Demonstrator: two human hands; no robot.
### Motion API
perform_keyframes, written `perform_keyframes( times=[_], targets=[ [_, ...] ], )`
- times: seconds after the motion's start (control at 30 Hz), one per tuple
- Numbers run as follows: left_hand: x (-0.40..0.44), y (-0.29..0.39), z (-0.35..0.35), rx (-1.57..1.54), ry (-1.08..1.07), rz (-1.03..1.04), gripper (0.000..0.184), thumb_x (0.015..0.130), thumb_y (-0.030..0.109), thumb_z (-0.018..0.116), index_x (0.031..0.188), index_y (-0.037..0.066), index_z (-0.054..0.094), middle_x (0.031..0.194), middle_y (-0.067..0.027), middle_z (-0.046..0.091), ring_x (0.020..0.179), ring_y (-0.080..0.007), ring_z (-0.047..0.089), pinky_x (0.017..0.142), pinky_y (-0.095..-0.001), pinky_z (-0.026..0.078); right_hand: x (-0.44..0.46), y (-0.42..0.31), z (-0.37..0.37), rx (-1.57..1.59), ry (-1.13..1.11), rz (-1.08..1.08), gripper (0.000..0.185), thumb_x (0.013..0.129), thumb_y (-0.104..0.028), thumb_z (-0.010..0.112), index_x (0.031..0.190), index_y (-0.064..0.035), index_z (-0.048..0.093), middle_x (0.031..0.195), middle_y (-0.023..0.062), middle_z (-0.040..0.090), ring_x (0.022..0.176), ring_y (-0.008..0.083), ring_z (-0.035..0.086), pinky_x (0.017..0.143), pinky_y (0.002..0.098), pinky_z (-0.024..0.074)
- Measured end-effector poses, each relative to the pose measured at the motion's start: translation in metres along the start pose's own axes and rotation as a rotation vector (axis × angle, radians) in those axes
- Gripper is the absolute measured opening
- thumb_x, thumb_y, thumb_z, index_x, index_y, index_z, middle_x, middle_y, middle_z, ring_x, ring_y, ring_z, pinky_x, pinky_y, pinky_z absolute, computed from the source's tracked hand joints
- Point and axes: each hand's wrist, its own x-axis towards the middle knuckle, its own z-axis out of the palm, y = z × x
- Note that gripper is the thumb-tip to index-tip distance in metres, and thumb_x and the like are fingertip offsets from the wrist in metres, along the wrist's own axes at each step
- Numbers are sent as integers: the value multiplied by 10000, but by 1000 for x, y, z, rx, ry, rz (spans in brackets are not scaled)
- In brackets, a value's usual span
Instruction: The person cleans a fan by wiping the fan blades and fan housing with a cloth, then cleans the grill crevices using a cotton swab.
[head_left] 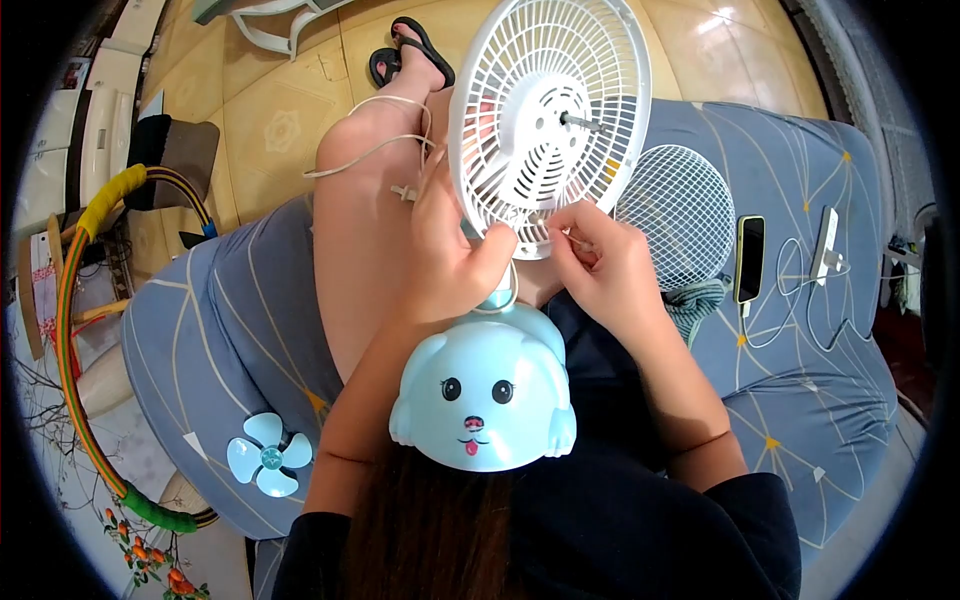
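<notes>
A white round fan cage [548, 100] with a bare metal shaft at its centre stands above a light blue base shaped like a dog's head [487, 375]. My left hand [455, 245] is closed around the lower left rim of the cage, its thumb near the bottom edge. At the cage's lower right, my right hand [600, 250] pinches a thin white cord by the rim. The cord also loops around the neck of the base. A separate white mesh grille [680, 215] lies just right of the cage.
On the grey patterned sofa cover [800, 400] are a blue fan blade [269, 456] at left, and a phone [749, 258], a white power strip [826, 245] and cables at right. A coloured hoop [70, 330] stands at far left. A cloth [695, 305] lies below the mesh grille.
</notes>
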Motion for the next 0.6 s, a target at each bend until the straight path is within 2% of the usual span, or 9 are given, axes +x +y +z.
perform_keyframes(
  times=[0.1,0.2,0.27,0.3,0.33,0.4,0.5,0.53,0.6],
  targets=[
    [-2,-1,3,-97,47,-33,555,710,-63,539,1263,-45,515,1226,-181,543,1151,-323,530,1012,-387,404,2,6,-5,230,-84,195,69,861,-44,642,926,-19,642,680,59,633,578,117,591,553,267,469],
    [0,4,2,-99,37,-47,546,710,-57,543,1255,-44,520,1224,-180,543,1142,-320,532,1003,-387,408,4,22,-16,410,6,280,67,880,-41,630,934,-8,649,769,-4,636,672,48,540,609,220,450],
    [-5,4,3,-96,65,-93,544,710,-52,545,1253,-42,521,1225,-179,544,1145,-320,528,1003,-386,406,9,42,-26,568,129,194,77,919,-12,594,978,-3,641,883,-11,616,782,42,544,722,191,440],
    [-4,5,3,-80,63,-79,543,710,-50,545,1253,-40,521,1226,-178,544,1147,-322,526,1004,-387,405,10,43,-35,603,184,242,73,910,-21,611,975,-5,642,895,-16,623,838,60,560,792,213,438],
    [-4,6,3,-63,60,-64,542,711,-48,546,1252,-39,521,1227,-178,544,1149,-323,524,1005,-388,403,12,58,-40,588,221,212,49,894,-26,649,939,-10,659,990,28,630,951,108,567,867,254,438],
    [2,8,-1,1,22,43,542,712,-44,546,1254,-36,520,1230,-179,544,1155,-329,518,1009,-394,398,14,67,-40,525,330,203,38,897,-39,649,927,-21,666,1055,48,621,1036,130,554,938,272,414],
    [-3,5,0,5,21,-20,567,714,-34,545,1280,-39,504,1258,-194,535,1190,-349,500,1037,-406,379,16,77,-32,699,276,295,41,911,-64,641,913,-44,677,1099,50,618,1078,143,546,971,277,397],
    [-2,7,-1,38,-2,-23,583,715,-44,547,1296,-56,488,1254,-184,546,1191,-312,512,1038,-380,382,19,81,-31,835,138,278,53,926,-85,636,931,-48,673,1088,45,632,1054,136,555,958,275,401],
    [-1,13,-4,104,-44,-26,618,717,-64,549,1328,-91,456,1245,-163,569,1195,-238,537,1039,-328,390,19,82,-28,1007,53,358,62,937,-89,628,952,-37,659,1045,32,642,1012,124,562,928,275,414]
  ],
)
